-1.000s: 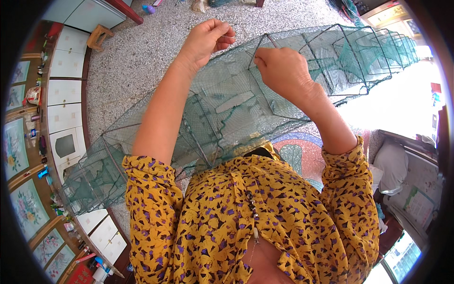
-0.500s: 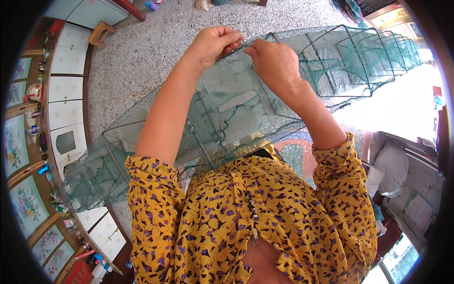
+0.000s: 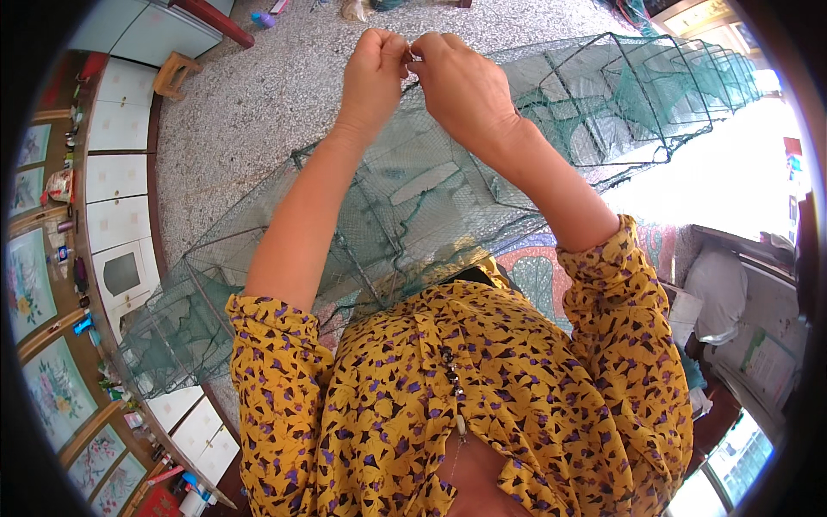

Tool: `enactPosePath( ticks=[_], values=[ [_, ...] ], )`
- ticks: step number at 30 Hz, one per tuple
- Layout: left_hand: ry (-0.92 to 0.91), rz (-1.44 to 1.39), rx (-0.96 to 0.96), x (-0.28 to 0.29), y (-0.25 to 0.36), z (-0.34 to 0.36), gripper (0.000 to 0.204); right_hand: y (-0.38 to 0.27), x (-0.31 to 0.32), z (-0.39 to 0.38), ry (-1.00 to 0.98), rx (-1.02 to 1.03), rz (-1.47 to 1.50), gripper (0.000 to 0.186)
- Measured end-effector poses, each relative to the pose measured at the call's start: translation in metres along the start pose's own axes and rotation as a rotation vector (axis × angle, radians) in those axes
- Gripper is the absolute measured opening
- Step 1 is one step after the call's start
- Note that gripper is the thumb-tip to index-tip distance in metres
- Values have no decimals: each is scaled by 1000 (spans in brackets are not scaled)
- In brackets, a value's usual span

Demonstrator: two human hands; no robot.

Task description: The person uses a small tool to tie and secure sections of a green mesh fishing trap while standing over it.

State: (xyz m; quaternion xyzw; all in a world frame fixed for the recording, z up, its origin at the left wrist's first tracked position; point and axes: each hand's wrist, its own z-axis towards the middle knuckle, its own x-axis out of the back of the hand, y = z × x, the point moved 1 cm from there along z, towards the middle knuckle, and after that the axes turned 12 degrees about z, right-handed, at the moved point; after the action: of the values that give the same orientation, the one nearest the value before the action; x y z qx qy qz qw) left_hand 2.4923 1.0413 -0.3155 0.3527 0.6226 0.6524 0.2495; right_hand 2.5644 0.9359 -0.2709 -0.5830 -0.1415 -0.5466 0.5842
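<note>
A long, green mesh fish trap [image 3: 431,185] with dark, squared frames stretches across my front, from the lower left to the upper right. Beyond its far edge, my left hand [image 3: 376,82] and my right hand [image 3: 465,90] nearly meet, both with fingers pinched. Whatever lies between the fingertips is too small to make out. The mesh passes beneath my wrists and forearms, and its near side lies close to my yellow patterned shirt [image 3: 448,345].
A speckled floor [image 3: 233,129] shows through and around the mesh. White cabinets [image 3: 119,177] line the left side, with a small wooden stool [image 3: 175,73] near their far end. At the right, a pale bag [image 3: 717,297] sits near a bright opening.
Both hands have risen away from me and slightly left, off the trap's far edge. Their fingertips have come closer together.
</note>
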Motion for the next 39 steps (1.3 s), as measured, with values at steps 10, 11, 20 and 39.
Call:
enactPosePath(
  ticks=[10, 11, 20, 39],
  values=[
    [-106, -328, 175, 9, 0, -1, 16, 8, 14, 16, -146, -243, 132, 22],
    [-104, -344, 217, 9, -3, 1, 16, 9, 14, 20, -75, -246, 173, 22],
    [-93, -214, 187, 13, -3, -5, 18, -25, 91, 71, 551, -73, 708, 25],
    [-371, -54, 62, 20, 0, 16, 16, -29, 113, 17, -201, 49, 321, 19]
  ],
)
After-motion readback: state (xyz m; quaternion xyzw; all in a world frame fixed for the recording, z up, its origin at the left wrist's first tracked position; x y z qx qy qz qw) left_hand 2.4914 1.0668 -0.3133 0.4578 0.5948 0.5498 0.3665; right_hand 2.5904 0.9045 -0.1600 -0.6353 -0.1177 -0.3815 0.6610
